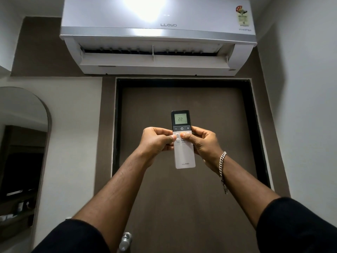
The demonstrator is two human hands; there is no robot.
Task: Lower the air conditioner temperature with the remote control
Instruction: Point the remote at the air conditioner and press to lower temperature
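Observation:
A slim white remote control (184, 156) with a dark top and a lit screen reading 22 is held upright in front of me, pointing up at the white wall-mounted air conditioner (158, 33), whose flap hangs open. My left hand (156, 141) grips the remote's left side, thumb resting on the round buttons below the minus key. My right hand (202, 143) grips the right side, thumb on the buttons under the power key. A chain bracelet circles my right wrist.
A brown door (186, 189) in a dark frame stands straight ahead below the unit, its metal handle (125, 241) at the bottom. An arched mirror (23, 152) hangs on the left wall. A plain white wall (306, 106) runs along the right.

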